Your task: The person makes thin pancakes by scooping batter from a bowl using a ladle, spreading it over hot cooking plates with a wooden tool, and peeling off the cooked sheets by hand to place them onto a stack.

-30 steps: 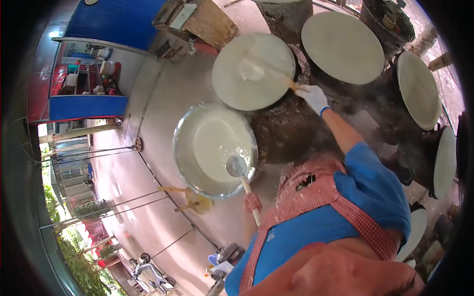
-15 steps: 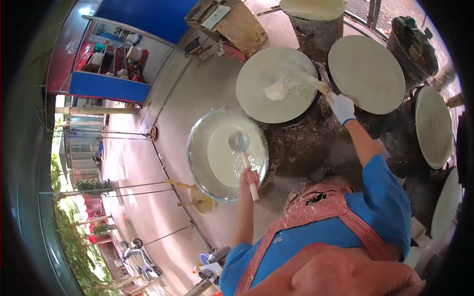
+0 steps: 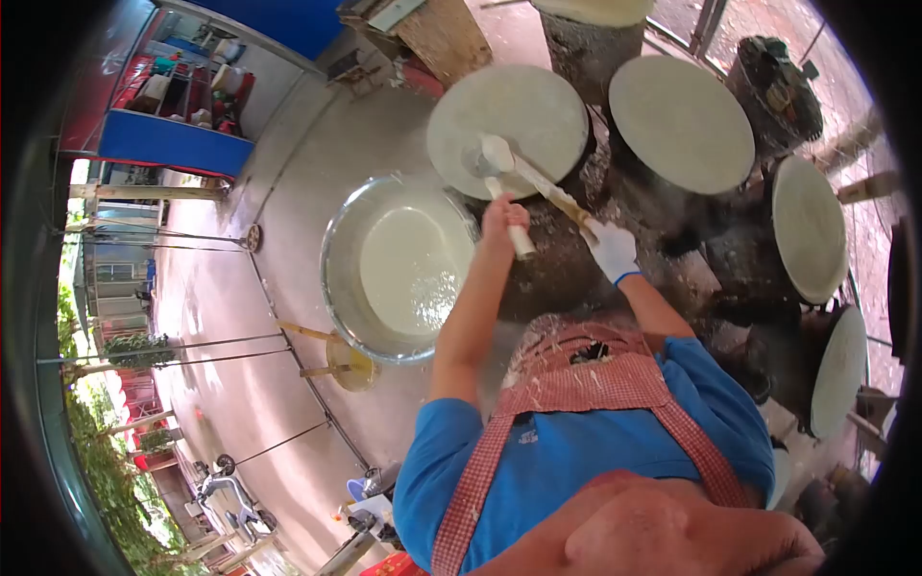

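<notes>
My bare left hand (image 3: 503,219) is closed round the pale handle of a ladle (image 3: 475,161), whose bowl is over the near-left round griddle (image 3: 528,106). In my right hand (image 3: 613,252), which wears a white glove with a blue cuff, is a batter-coated wooden paddle (image 3: 543,184). Its rounded end is beside the ladle's bowl, above the same griddle. A pale layer covers the griddle's surface. Left of my hands stands a large metal basin (image 3: 338,288) holding white liquid batter (image 3: 408,269).
More round pale-topped griddles (image 3: 682,125) (image 3: 810,230) (image 3: 837,372) curve round to the right. A dark bucket-like container (image 3: 776,96) stands at the upper right. A wooden box (image 3: 447,43) is at the top, and a yellow bucket (image 3: 353,368) sits below the basin.
My left hand has lifted the ladle out of the basin and moved it up and right over the griddle. The paddle's end has shifted towards the griddle's lower left part. The view has shifted slightly.
</notes>
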`<action>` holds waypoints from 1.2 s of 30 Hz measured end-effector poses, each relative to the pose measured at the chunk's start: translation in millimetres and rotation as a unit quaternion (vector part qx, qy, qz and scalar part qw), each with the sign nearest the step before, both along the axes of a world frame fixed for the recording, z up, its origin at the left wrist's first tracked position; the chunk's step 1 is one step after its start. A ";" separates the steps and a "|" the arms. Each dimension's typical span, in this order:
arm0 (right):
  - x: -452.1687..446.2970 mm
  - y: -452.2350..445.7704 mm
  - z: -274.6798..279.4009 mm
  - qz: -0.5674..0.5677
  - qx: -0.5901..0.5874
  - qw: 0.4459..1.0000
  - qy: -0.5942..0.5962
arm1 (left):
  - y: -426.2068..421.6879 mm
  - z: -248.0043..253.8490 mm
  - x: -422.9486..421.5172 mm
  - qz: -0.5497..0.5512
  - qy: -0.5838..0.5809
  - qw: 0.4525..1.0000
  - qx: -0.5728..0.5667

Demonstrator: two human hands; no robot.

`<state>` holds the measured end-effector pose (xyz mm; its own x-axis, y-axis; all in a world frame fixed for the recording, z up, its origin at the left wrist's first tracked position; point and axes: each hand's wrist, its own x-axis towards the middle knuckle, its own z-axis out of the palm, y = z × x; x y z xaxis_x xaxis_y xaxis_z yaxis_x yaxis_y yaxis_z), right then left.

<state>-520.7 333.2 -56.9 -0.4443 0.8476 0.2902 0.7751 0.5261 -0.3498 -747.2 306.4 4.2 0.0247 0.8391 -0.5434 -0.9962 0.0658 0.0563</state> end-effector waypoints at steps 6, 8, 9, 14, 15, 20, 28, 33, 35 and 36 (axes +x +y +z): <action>42.0 -33.8 16.5 0.022 0.120 0.992 0.021 | -139.4 2.3 5.8 -0.062 0.112 0.987 -0.095; 49.7 -51.5 23.0 0.004 0.086 0.996 0.011 | -138.7 10.8 7.5 -0.087 -0.074 0.991 -0.076; 50.4 -58.7 24.0 0.004 0.081 0.997 0.006 | -130.2 17.1 3.9 -0.106 -0.239 0.965 -0.031; 86.8 -83.4 27.6 -0.036 -0.017 0.993 0.113 | -129.2 38.3 32.2 -0.155 -0.274 0.948 0.037; 97.8 -88.0 23.5 -0.040 -0.051 0.989 0.133 | -126.8 55.0 41.7 -0.152 -0.265 0.952 0.001; 180.1 -97.2 39.4 -0.124 -0.192 0.971 0.075 | -124.7 30.6 98.2 -0.198 -0.143 0.969 0.030; 372.0 -48.5 29.5 -0.239 -0.063 0.961 -0.122 | -116.6 13.3 199.1 -0.211 -0.229 0.948 -0.070; 453.8 17.4 21.1 -0.224 -0.018 0.964 -0.141 | -110.9 6.8 225.2 -0.283 -0.269 0.921 -0.012; 475.5 33.4 21.9 -0.198 -0.055 0.968 -0.147 | -108.5 20.6 228.5 -0.270 -0.256 0.928 -0.035; 482.5 35.2 27.3 -0.184 -0.064 0.970 -0.145 | -105.6 23.1 232.5 -0.252 -0.256 0.931 -0.057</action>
